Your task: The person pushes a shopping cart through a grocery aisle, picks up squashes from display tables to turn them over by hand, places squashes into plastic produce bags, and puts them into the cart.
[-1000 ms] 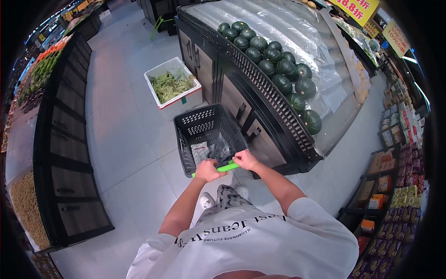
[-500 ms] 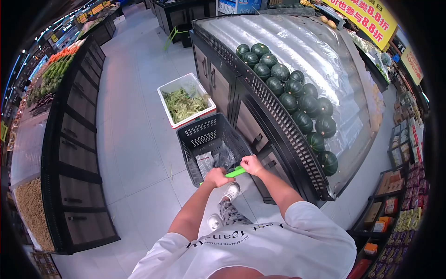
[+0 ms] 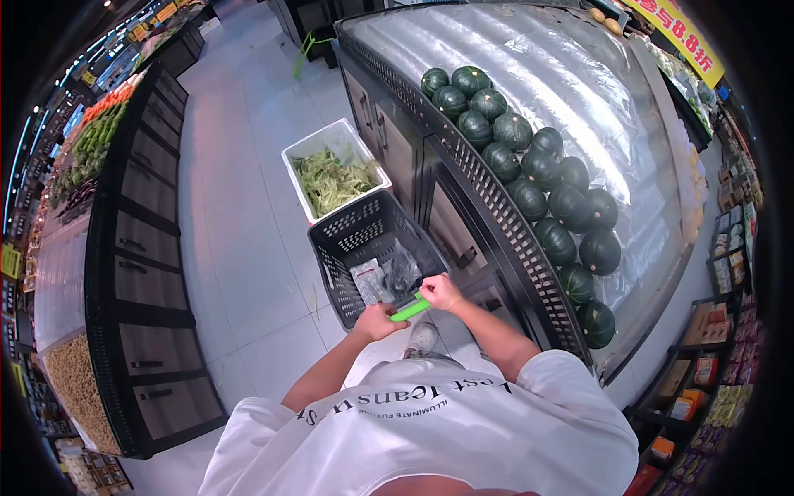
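Note:
Both hands grip a bright green handle (image 3: 410,310) at the near end of a black plastic shopping basket (image 3: 328,248). My left hand (image 3: 380,321) is closed round the handle's left end, and my right hand (image 3: 441,292) round its right end. Inside the basket lie a clear plastic packet (image 3: 370,279) and a crumpled dark plastic bag (image 3: 403,269). Just beyond it, a white foam box (image 3: 298,167) holds wilted green leaves (image 3: 331,182). One white shoe (image 3: 423,337) shows under the handle.
To the right stands a produce display (image 3: 496,194) with a perforated black rim, bearing several dark green pumpkins (image 3: 568,207) on silver foil. A long vegetable counter (image 3: 147,273) runs along the left. Grey floor tiles (image 3: 236,182) lie between them.
The view has shifted forward, so the pumpkins appear nearer and lower. Both hands keep their hold on the handle, and the basket stays close against the foam box.

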